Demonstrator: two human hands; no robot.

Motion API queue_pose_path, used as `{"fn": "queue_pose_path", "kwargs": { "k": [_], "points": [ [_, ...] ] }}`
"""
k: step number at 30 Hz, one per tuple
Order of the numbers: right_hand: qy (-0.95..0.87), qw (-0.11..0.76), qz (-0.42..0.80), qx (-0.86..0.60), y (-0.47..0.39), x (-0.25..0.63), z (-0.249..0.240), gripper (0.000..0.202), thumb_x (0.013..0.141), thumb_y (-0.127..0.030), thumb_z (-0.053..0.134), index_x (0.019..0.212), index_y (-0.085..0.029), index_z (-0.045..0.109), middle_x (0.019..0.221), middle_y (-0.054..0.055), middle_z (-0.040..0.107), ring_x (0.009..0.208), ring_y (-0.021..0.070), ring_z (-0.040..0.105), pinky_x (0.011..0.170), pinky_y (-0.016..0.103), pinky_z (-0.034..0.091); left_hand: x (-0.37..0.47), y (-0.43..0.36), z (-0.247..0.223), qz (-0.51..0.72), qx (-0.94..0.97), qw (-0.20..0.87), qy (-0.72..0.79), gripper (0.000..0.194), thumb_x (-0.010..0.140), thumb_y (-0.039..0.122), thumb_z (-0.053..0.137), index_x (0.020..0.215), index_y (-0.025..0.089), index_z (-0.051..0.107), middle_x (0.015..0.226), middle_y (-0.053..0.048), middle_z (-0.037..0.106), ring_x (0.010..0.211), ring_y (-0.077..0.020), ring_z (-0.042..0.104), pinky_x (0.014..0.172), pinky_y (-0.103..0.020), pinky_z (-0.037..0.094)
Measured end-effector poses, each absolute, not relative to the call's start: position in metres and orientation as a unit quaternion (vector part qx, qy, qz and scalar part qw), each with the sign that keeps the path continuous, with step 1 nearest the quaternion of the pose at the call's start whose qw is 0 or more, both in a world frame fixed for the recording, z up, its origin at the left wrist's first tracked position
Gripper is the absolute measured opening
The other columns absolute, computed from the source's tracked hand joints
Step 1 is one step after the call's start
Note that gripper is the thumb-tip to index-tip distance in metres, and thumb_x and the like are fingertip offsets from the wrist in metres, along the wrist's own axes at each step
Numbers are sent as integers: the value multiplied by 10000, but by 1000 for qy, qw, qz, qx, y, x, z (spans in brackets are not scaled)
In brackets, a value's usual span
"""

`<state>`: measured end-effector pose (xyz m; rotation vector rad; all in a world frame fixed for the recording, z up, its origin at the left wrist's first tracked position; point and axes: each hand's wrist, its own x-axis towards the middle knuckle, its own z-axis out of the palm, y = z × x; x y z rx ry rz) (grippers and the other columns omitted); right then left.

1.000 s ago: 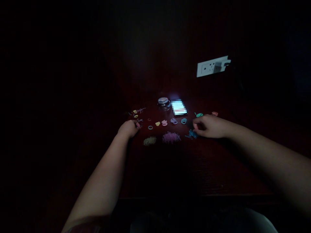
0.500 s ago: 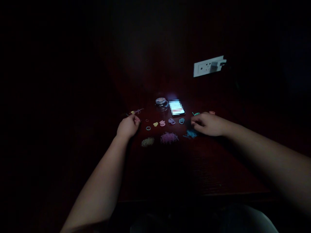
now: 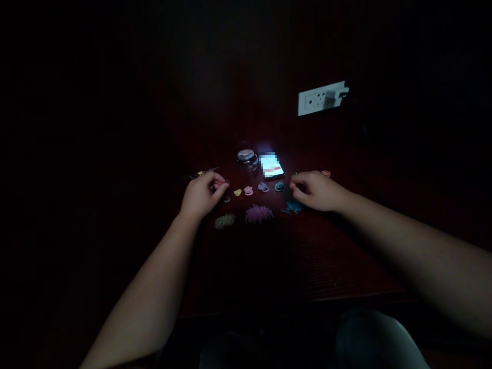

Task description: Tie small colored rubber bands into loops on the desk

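Note:
My left hand (image 3: pixel 202 195) is closed in a pinch at the left of the dark table, with a small, dim elastic band (image 3: pixel 227 181) at its fingertips. Just below those fingers lies a small ring (image 3: pixel 226 199). At the right, my right hand (image 3: pixel 317 191) has thumb and forefinger curled together; what is between them, if anything, is too dark to see. It is beside a blue pile of bands (image 3: pixel 293 206) and some blue rings (image 3: pixel 279 187). Between my hands lie yellow bands (image 3: pixel 237 192), pink bands (image 3: pixel 248 190) and purple bands (image 3: pixel 263 187).
Nearer me are a purple pile of bands (image 3: pixel 259 213) and a yellowish pile (image 3: pixel 225 221). Behind stand a round lidded jar (image 3: pixel 246 157) and a lit phone (image 3: pixel 272 165). Orange bands (image 3: pixel 326 173) lie beyond my right hand. A wall socket (image 3: pixel 321 98) holds a plug.
The view has shifted slightly. My left hand has moved in toward the row of bands, and a small band now shows at its fingertips. My right hand keeps nearly the same place.

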<state>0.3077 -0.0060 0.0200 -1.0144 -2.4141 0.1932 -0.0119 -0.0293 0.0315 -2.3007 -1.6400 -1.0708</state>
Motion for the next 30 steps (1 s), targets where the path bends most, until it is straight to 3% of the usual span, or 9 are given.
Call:
{"fn": "queue_pose_path", "kwargs": {
  "k": [4, 11, 24, 30],
  "points": [
    [-895, 312, 94, -304, -13, 300, 19, 76, 819, -210, 528, 760, -173, 561, 704, 11, 562, 627, 132, 496, 620, 266, 361, 10, -33, 27, -341, -827, 58, -444, 113, 831, 298, 675, 855, 195, 635, 781, 8, 669, 714, -117, 616, 686, -234, 464],
    [-907, 337, 107, -228, -28, 285, 17, 107, 864, -284, 602, 860, -178, 586, 719, -10, 535, 681, 133, 513, 653, 263, 385, 48, -51, 30, -303, -898, 34, -318, 166, 861, 343, 671, 833, 199, 594, 803, 16, 671, 731, -112, 613, 697, -244, 455],
    [-909, 347, 142, -184, -30, 283, 15, 77, 880, -183, 555, 809, -174, 583, 684, -20, 523, 632, 112, 480, 612, 244, 363, 57, -58, 35, -299, -907, 51, -292, 153, 876, 333, 649, 803, 205, 607, 734, 38, 645, 657, -104, 580, 650, -244, 434],
    [-911, 342, 132, -190, -31, 283, 17, 92, 883, -178, 544, 798, -166, 577, 683, -13, 527, 638, 114, 483, 620, 243, 366, 56, -59, 34, -310, -903, 53, -292, 95, 890, 305, 620, 876, 212, 631, 800, 21, 681, 734, -124, 613, 722, -266, 464]
  ]
}}
